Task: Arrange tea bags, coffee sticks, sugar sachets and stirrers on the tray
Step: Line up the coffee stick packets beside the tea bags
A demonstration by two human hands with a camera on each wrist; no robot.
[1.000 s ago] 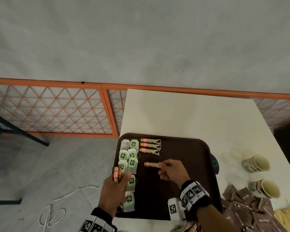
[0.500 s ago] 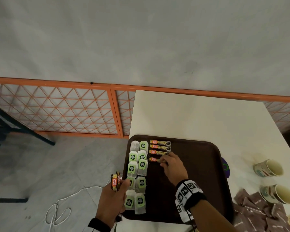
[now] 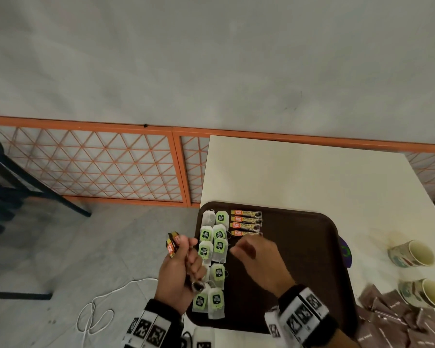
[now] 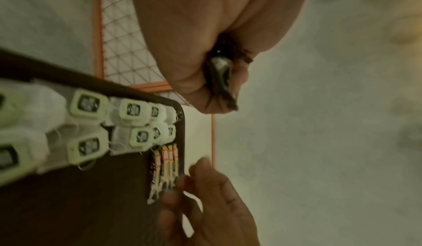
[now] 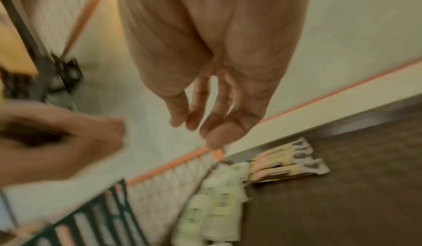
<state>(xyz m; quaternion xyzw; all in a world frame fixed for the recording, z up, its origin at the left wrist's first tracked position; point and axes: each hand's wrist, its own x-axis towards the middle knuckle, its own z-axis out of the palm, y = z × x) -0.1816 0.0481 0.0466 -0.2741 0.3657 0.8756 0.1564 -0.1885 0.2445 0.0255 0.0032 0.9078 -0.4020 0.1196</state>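
Note:
A dark brown tray [image 3: 299,249] lies on the white table. Two columns of green-tagged tea bags [image 3: 214,247] fill its left side. Several orange coffee sticks [image 3: 246,222] lie stacked in a row at the tray's far left, next to the tea bags. My left hand [image 3: 186,249] hovers at the tray's left edge and grips a bundle of coffee sticks [image 3: 172,245], seen also in the left wrist view [image 4: 220,76]. My right hand [image 3: 239,247] hangs just below the nearest laid stick, fingers relaxed and empty, as the right wrist view [image 5: 200,123] confirms.
Two paper cups [image 3: 412,253] lie on their sides on the table right of the tray. A heap of brown sachets [image 3: 392,320] sits at the lower right. An orange lattice fence [image 3: 98,167] runs behind. A white cable [image 3: 98,310] lies on the floor.
My right hand set a fourth coffee stick under the three on the tray, let go and drew back toward my left hand. The left hand kept its bundle.

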